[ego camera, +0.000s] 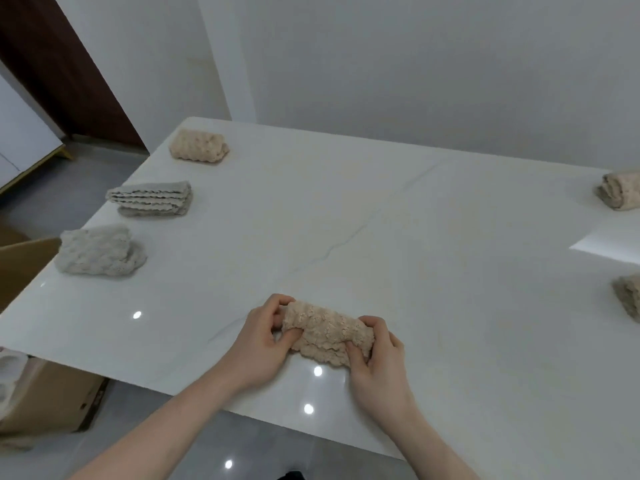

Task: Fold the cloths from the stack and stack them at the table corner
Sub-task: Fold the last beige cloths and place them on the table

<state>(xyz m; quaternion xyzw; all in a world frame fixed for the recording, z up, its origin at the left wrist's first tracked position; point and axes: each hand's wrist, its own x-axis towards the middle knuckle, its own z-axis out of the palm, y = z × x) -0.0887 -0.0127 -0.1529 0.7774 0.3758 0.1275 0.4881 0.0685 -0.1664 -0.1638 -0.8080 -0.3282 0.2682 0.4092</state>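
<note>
A beige textured cloth, folded into a narrow bundle, lies on the white table near its front edge. My left hand grips the cloth's left end with fingers and thumb curled round it. My right hand grips its right end the same way. Along the left side lie a folded beige cloth at the far corner, a grey folded stack nearer, and a grey folded cloth nearest.
Two more beige cloth bundles sit at the right edge, one far and one near. A cardboard box stands on the floor under the table's left front corner. A grey wall runs behind the table.
</note>
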